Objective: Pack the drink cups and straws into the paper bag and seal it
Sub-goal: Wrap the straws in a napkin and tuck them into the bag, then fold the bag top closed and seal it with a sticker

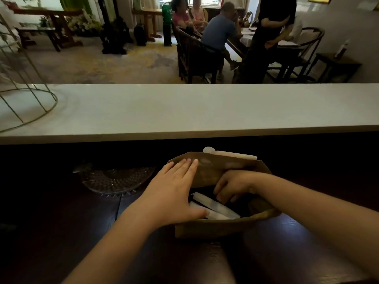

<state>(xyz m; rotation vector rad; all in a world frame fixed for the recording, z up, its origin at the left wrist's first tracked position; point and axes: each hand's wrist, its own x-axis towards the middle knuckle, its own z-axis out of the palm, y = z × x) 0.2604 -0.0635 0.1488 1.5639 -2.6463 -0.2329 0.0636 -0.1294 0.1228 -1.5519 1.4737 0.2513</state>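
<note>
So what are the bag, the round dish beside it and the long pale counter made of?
The bag looks like matte brown kraft paper: its walls crease and fold stiffly. The dish seems to be clear pressed glass, or perhaps plastic, going by its see-through body with a raised beaded pattern. The counter is smooth, pale and faintly glossy, possibly stone or laminate; I cannot tell which.

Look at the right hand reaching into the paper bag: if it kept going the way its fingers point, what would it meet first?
Most likely the white wrapped straws lying inside the paper bag; the right hand curls down-left toward them, though depth is unclear.
</note>
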